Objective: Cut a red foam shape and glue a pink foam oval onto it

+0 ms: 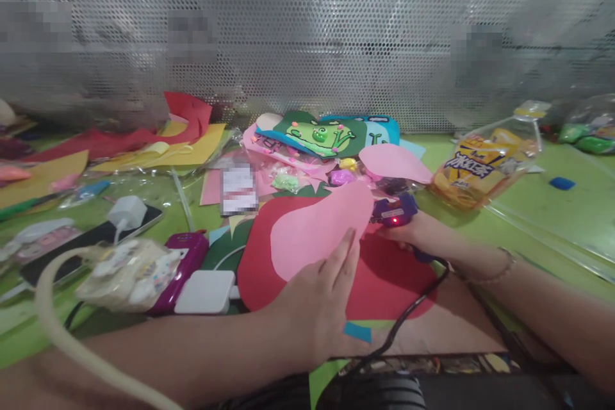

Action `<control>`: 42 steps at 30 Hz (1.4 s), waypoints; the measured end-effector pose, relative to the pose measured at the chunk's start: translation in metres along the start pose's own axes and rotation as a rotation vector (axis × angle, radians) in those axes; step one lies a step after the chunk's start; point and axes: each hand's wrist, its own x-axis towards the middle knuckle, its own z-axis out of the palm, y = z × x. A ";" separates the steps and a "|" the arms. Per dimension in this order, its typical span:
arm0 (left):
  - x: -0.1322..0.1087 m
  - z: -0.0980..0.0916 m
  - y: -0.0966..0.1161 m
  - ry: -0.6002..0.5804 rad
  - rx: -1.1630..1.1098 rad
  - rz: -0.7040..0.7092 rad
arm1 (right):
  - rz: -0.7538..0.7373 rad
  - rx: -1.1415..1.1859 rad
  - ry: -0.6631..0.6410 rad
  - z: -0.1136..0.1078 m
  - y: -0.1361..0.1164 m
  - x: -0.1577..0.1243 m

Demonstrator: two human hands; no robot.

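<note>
left hand, flat, fingers extended, touches pink paper at 12 o'clock; right hand grips purple corded tool at 10 o'clock.

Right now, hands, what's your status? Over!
Left hand on pink paper. Right hand holding glue gun. Pink paper over red paper. Black cord crossing red paper.

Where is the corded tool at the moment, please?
In the head view, the corded tool is right of centre, in the right hand, just right of the pink paper the left hand touches.
</note>
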 end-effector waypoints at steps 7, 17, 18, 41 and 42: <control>0.000 -0.009 0.003 0.071 0.047 -0.052 | -0.011 -0.003 -0.008 0.000 0.002 0.001; -0.004 -0.009 -0.002 -0.103 0.046 0.107 | -0.219 0.102 -0.089 -0.002 -0.002 0.000; -0.004 -0.009 -0.002 -0.118 0.051 0.127 | -0.261 0.107 -0.089 -0.002 -0.002 0.001; -0.002 0.000 -0.010 0.156 0.152 0.295 | -0.102 0.094 -0.018 -0.002 0.008 -0.002; -0.002 0.000 -0.009 0.160 0.181 0.288 | -0.107 0.104 -0.025 -0.002 0.007 -0.001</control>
